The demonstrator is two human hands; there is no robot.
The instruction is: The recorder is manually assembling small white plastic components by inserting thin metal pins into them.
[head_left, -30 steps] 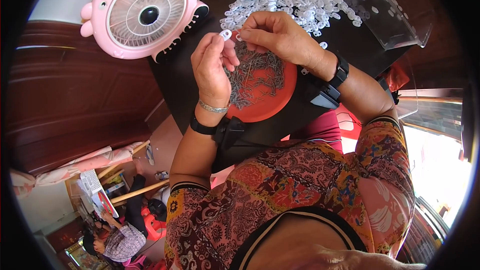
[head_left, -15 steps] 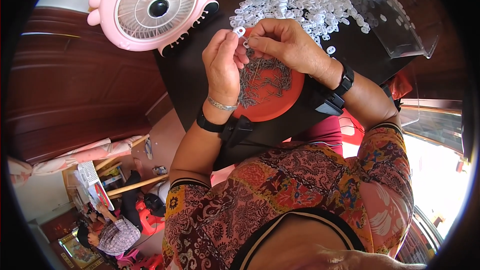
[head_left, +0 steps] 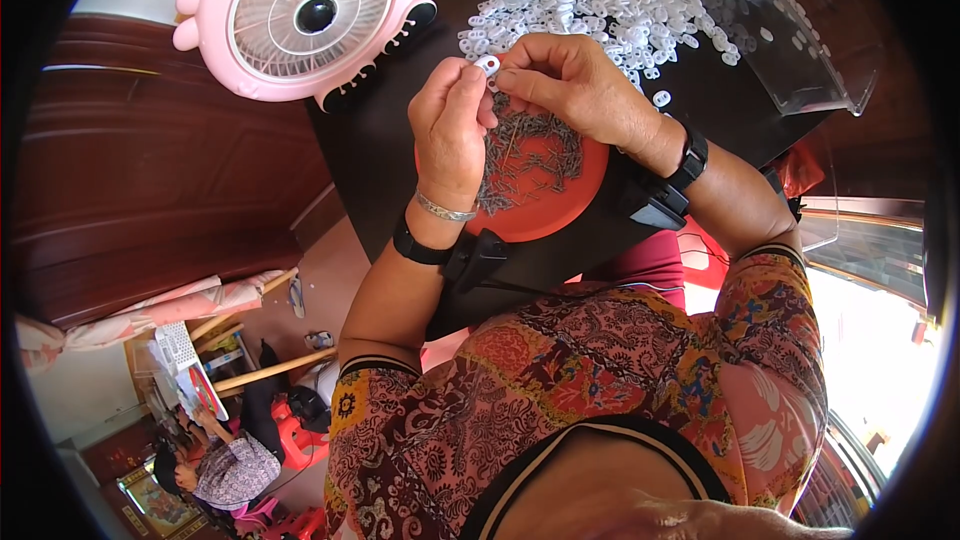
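My left hand (head_left: 450,125) pinches a small white oval plastic piece with holes (head_left: 487,64) between thumb and fingertips. My right hand (head_left: 575,85) is closed in a pinch right beside that piece; its thumb and index finger meet there, and whatever lies between them is too small to make out. Below both hands sits a round orange-red plate (head_left: 540,227), partly covered by my left hand. Many thin grey screw-like pieces (head_left: 560,155) are spread over it. Beyond my right hand lies a big heap of the same white pieces (head_left: 640,25).
A pink animal-shaped fan (head_left: 318,15) stands at the table's far left. A clear plastic container (head_left: 820,80) lies beside the heap at the right. The dark table (head_left: 375,170) ends near my body. Another person (head_left: 235,470) sits at lower left.
The white piece in my left hand has turned slightly and moved a little down and right, so its holed face shows more. My right hand has barely moved.
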